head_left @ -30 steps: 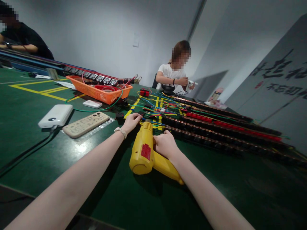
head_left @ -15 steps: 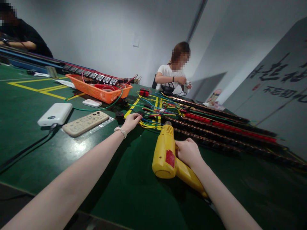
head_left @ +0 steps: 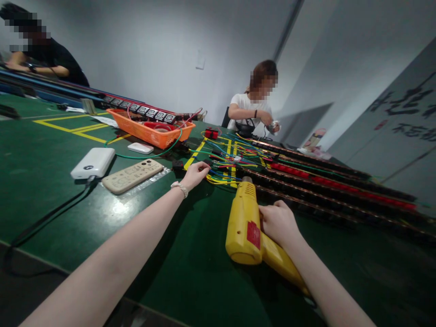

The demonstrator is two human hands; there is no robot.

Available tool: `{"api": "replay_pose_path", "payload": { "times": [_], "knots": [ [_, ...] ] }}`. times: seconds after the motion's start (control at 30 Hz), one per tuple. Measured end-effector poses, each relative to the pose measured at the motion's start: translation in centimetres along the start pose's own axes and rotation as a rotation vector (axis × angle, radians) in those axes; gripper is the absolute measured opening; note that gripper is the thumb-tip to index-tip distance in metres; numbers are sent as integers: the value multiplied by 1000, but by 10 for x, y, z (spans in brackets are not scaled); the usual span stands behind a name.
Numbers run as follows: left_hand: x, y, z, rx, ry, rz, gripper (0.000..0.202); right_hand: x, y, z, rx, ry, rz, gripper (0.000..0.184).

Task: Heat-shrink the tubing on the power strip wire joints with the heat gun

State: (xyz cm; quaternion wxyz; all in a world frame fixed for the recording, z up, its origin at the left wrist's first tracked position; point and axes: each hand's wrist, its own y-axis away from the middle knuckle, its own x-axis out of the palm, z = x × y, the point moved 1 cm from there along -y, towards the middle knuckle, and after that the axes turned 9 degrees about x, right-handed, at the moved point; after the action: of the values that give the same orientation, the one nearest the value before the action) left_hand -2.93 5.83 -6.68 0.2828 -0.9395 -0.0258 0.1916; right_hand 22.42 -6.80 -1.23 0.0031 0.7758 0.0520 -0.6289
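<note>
My right hand (head_left: 281, 222) is wrapped round the handle of a yellow heat gun (head_left: 243, 227) with a red label. Its metal nozzle points away from me, toward a bundle of coloured wires (head_left: 221, 175). At the near left end of that bundle, my left hand (head_left: 195, 175) has its fingers pinched together on a small black connector (head_left: 207, 162), mostly covered by the fingertips. Blue and yellow wires run from there to the right, close to the nozzle. Long dark strips (head_left: 306, 193) with copper-coloured edges lie beyond the heat gun.
Left of my forearm lie a phone in a beige case (head_left: 132, 176), a white power bank (head_left: 93, 163) with a black cable, and a small white case (head_left: 140, 148). An orange basket (head_left: 150, 131) stands behind. Two people sit at the far side of the green table (head_left: 160, 272).
The view has turned slightly left, so everything sits further right in the picture. Both hands keep their holds, with the heat gun and wires in much the same arrangement.
</note>
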Motion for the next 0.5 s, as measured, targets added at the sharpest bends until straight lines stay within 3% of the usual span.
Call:
{"api": "replay_pose_path", "payload": {
  "times": [0.5],
  "knots": [
    [1,-1,2,55,50,-20,28,-2,-9,34,-109,7,-27,27]
  ]
}}
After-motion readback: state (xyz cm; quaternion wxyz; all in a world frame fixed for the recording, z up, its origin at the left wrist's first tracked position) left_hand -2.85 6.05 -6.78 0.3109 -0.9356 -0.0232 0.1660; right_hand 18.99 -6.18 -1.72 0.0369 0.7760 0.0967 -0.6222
